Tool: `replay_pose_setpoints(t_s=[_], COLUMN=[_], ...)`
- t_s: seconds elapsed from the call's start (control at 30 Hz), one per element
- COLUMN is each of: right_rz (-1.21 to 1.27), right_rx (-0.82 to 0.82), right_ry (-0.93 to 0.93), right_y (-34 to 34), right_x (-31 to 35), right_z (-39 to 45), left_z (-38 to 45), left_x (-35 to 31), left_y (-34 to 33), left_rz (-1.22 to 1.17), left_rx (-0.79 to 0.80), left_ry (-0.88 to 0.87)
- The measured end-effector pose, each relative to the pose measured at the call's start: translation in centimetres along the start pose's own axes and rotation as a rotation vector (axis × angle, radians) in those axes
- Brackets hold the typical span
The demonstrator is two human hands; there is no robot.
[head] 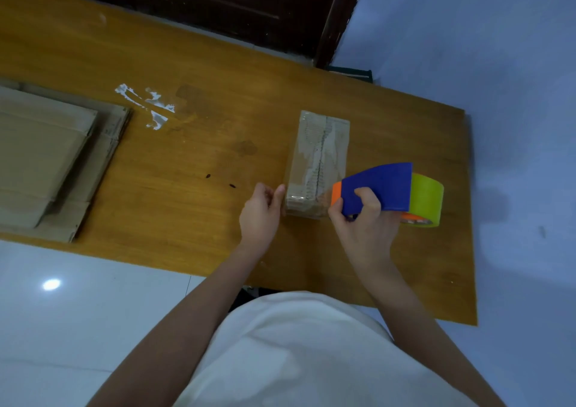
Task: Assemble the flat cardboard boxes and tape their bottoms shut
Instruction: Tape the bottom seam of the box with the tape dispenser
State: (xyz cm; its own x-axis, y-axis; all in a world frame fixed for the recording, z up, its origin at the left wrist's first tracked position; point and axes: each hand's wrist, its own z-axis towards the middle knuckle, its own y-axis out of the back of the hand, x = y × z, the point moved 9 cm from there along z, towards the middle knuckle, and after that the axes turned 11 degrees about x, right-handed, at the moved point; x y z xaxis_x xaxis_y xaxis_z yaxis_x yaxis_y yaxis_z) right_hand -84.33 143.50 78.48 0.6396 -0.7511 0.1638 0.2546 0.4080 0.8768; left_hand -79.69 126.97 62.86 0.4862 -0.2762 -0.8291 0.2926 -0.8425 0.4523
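A small assembled cardboard box (319, 160) stands on the wooden desk (193, 163), right of centre and near the front edge. Its upward face carries clear tape along the centre seam, with wrinkles and torn patches visible under the film. Tape also wraps over the near end of the box.

The left hand (261, 212) rests against the near left corner of the box, fingers loosely bent with the thumb touching the box's side; it presses there rather than grips.

The right hand (363, 219) is closed around a tape dispenser (378, 188), which has a blue guard and an orange front edge. The index finger lies curled over the blue guard. The orange edge sits just beside the near right corner of the box; whether it touches the cardboard cannot be determined. A tape roll (427, 199), yellow-green on its outer face, is mounted at the dispenser's right end.

A stack of flat cardboard boxes (53, 157) lies at the left end of the desk, well apart from the assembled box and partly cut off by the picture's edge. A white smear (149, 106) marks the desk surface between the stack and the box. Two small dark specks lie on the wood left of the left hand.

The person wears a white top (305, 353). Pale floor tiles (78, 307) show below the desk's front edge.
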Motion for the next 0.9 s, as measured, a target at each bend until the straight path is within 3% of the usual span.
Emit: replay_pose_setpoints(t_s=[0.23, 0.33, 0.4, 0.53, 0.63, 0.73, 0.8, 0.83, 0.9], right_rz=[0.013, 0.019, 0.046, 0.050, 0.048, 0.080, 0.093, 0.096, 0.094], right_rx=[0.010, 0.001, 0.002, -0.016, -0.014, -0.009, -0.009, -0.006, -0.003], right_ry=[-0.015, -0.018, -0.046, -0.031, -0.035, -0.077, -0.088, -0.092, -0.103], right_y=[-0.2, -0.3, -0.4, -0.3, -0.5, -0.4, -0.3, -0.4, -0.5], right_x=[-0.4, -0.6, -0.9, -0.8, -0.9, -1.2, -1.2, -1.3, -1.4], right_z=[0.0, -0.2, -0.1, -0.3, -0.2, -0.2, -0.2, -0.2, -0.2], left_z=[-0.2, -1.4, -2.7, -4.4, -4.4, -3.2, -2.8, -2.9, -3.9], left_x=[3.1, 1.6, -1.0, -4.5, -4.8, -3.2, -2.7, -3.5, -7.2], left_y=[-3.0, 0.0, 1.9, -1.0, -2.8, -2.6, -1.6, -0.7, 0.3], left_rz=[0.039, -0.011, -0.183, -0.432, -0.443, -0.471, -0.387, -0.217, 0.275], left_rx=[0.209, 0.022, -0.079, 0.118, 0.197, 0.223, 0.187, 0.140, 0.033], left_ry=[0.251, 0.185, 0.104, 0.059, 0.029, 0.128, 0.128, 0.034, -0.319])
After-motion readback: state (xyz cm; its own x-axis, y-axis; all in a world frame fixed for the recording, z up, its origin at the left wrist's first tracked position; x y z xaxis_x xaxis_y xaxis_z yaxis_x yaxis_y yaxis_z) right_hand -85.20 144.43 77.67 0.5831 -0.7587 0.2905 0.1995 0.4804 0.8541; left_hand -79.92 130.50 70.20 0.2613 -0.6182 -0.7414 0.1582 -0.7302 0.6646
